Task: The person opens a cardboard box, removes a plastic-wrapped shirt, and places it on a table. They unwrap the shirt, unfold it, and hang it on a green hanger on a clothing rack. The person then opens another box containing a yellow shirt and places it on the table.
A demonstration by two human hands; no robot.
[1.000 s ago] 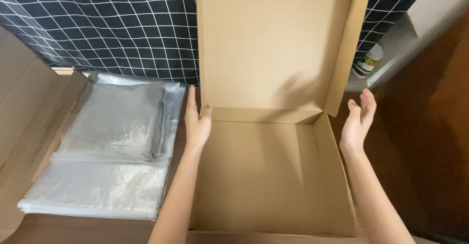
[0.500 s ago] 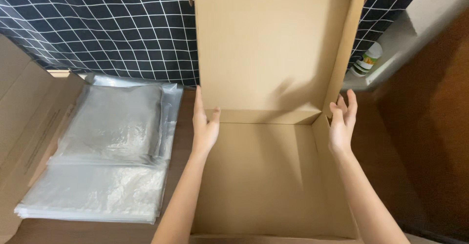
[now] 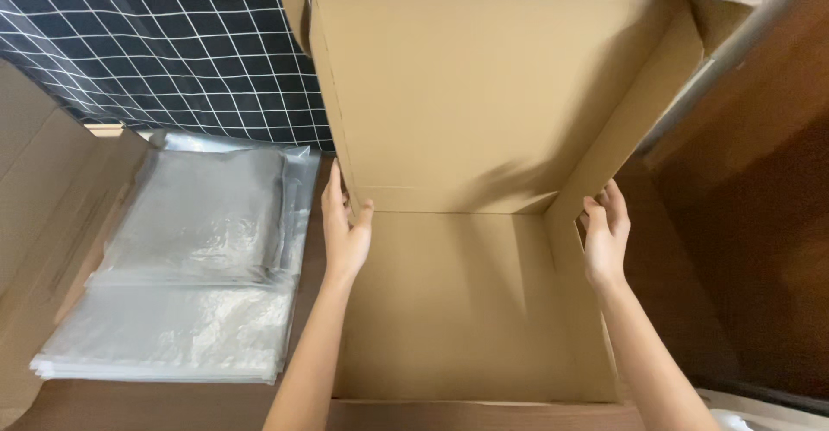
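Cardboard mailer box lies open on the wooden surface, lid upright; left hand grips the left side-wall corner; right hand clasps the right one; uneven pressure may buckle a wall; stacked clear plastic bags lie just left.

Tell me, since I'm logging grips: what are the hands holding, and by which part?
Both hold the open cardboard box: left hand at the left wall's rear corner, right hand at the right wall's rear corner.
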